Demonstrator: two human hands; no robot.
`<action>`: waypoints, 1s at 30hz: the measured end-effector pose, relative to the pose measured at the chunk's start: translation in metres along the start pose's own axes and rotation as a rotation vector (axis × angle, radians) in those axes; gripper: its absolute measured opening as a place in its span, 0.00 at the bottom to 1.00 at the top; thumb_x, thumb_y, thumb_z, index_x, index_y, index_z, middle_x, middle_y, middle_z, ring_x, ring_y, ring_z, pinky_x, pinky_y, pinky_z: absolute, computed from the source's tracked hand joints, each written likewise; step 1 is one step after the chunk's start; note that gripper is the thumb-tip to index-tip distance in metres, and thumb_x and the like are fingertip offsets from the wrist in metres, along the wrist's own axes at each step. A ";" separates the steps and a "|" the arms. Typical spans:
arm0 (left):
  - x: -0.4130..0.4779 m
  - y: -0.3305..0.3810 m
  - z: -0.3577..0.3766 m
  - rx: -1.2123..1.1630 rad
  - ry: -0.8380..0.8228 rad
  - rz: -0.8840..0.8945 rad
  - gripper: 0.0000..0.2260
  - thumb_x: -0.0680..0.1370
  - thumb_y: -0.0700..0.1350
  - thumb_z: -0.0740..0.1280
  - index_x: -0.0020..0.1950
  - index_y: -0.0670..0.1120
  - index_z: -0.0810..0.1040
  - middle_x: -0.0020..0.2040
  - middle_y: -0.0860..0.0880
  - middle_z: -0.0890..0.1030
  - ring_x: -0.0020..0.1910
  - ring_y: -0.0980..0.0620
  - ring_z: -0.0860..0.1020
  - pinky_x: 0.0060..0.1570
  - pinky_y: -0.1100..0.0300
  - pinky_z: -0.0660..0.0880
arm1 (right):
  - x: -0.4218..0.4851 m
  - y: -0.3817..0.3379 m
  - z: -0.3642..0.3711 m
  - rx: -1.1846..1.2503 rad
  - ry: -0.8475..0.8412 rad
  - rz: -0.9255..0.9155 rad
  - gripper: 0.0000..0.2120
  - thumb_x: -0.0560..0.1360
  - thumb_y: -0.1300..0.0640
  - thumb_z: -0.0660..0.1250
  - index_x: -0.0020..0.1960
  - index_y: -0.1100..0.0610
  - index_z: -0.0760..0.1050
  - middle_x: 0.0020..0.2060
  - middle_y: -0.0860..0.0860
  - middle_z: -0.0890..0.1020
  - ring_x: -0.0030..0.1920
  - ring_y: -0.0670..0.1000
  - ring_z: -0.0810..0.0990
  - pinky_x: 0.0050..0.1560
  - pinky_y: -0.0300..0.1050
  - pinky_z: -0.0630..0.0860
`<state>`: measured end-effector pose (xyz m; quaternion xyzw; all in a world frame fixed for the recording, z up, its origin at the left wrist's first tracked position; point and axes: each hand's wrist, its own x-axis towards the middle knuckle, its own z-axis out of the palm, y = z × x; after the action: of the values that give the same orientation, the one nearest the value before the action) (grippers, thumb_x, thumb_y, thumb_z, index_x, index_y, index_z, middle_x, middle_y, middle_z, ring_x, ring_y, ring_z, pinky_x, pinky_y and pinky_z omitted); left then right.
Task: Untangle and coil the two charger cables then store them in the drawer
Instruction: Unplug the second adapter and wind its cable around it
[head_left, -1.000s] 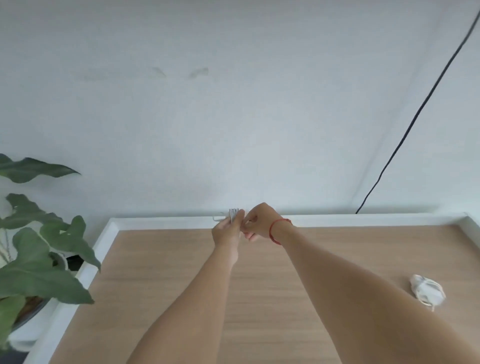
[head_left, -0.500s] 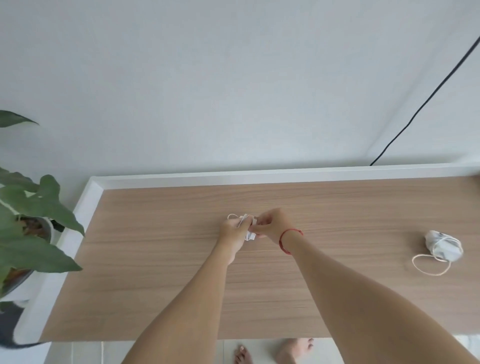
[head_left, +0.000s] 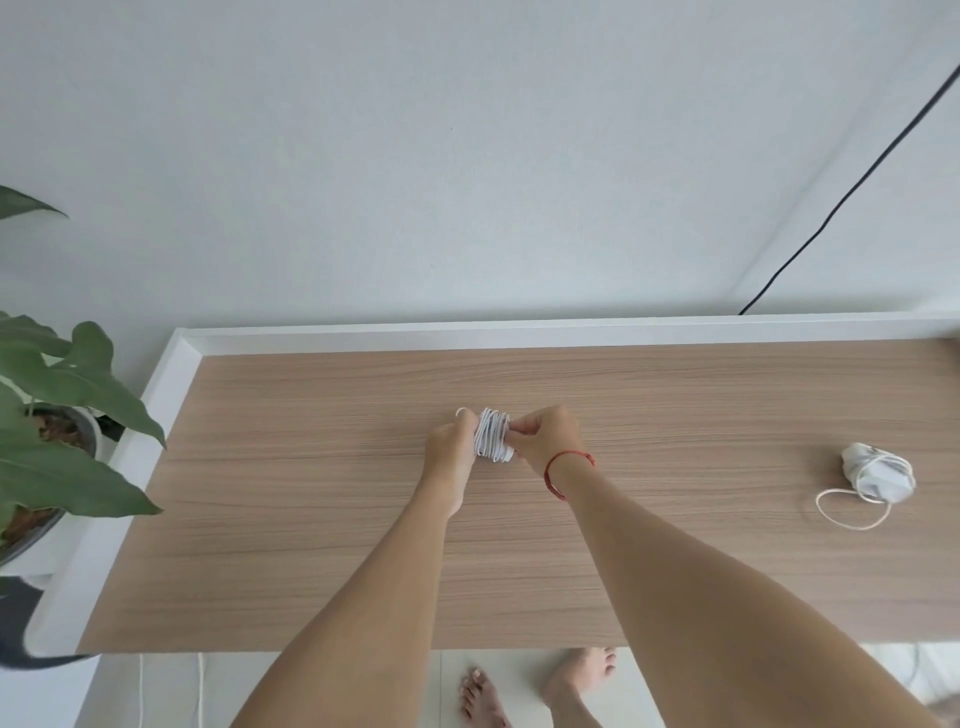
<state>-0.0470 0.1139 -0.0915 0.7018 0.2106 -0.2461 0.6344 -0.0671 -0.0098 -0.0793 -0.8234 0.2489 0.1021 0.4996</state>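
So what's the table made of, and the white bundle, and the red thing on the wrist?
Table: probably wood or wood-look laminate with a matt finish, since it is pale brown with fine straight grain lines.
Cable bundle: likely smooth plastic-coated cord, going by its thin, even white strands.
Wrist band: seems to be red thread or string, as it is very thin with no shine. It is too small to be sure.

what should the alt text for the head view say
The left hand and right hand hold a coiled white cable over a wooden desk. A second cable bundle lies at its right, one loop loose; a potted plant stands left.
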 end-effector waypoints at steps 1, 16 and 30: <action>0.001 0.000 -0.001 -0.014 -0.020 -0.012 0.09 0.69 0.52 0.59 0.40 0.47 0.72 0.41 0.48 0.71 0.42 0.49 0.67 0.45 0.53 0.66 | 0.001 0.001 0.002 -0.016 0.016 -0.006 0.08 0.70 0.64 0.69 0.42 0.71 0.80 0.39 0.68 0.82 0.32 0.50 0.71 0.35 0.48 0.75; -0.008 -0.002 -0.011 -0.100 -0.138 -0.018 0.10 0.79 0.39 0.66 0.58 0.39 0.81 0.48 0.51 0.82 0.53 0.54 0.78 0.59 0.60 0.72 | 0.001 0.000 0.005 -0.045 -0.079 0.034 0.07 0.69 0.67 0.66 0.43 0.67 0.82 0.43 0.66 0.82 0.33 0.53 0.73 0.36 0.45 0.74; -0.011 -0.003 -0.009 -0.041 -0.048 0.051 0.05 0.78 0.45 0.69 0.49 0.46 0.84 0.45 0.51 0.84 0.43 0.59 0.80 0.54 0.58 0.77 | -0.003 0.002 0.013 0.313 -0.121 0.198 0.16 0.74 0.63 0.66 0.60 0.58 0.70 0.48 0.54 0.84 0.45 0.48 0.81 0.38 0.36 0.72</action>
<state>-0.0567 0.1238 -0.0866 0.6878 0.1824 -0.2421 0.6595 -0.0702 0.0015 -0.0856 -0.6996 0.3112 0.1602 0.6230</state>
